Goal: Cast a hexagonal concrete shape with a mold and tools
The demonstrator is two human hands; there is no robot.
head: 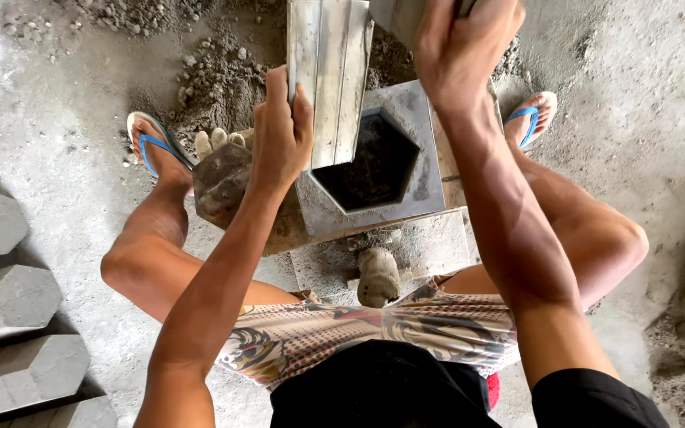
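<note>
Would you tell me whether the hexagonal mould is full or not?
Not full: the hexagonal mould shows a dark, sunken cavity below its rim.

Hexagonal mould (pixel 374 162) set on a board (pixel 422 250) between both feet. Wooden plank (pixel 329 71) upright above mould's left edge, gripped by left hand (pixel 281 131); right hand (pixel 461 47) higher, to the right. Row of cast blocks (pixel 9 301) far left. Loose mix (pixel 216 75) behind mould.
</note>
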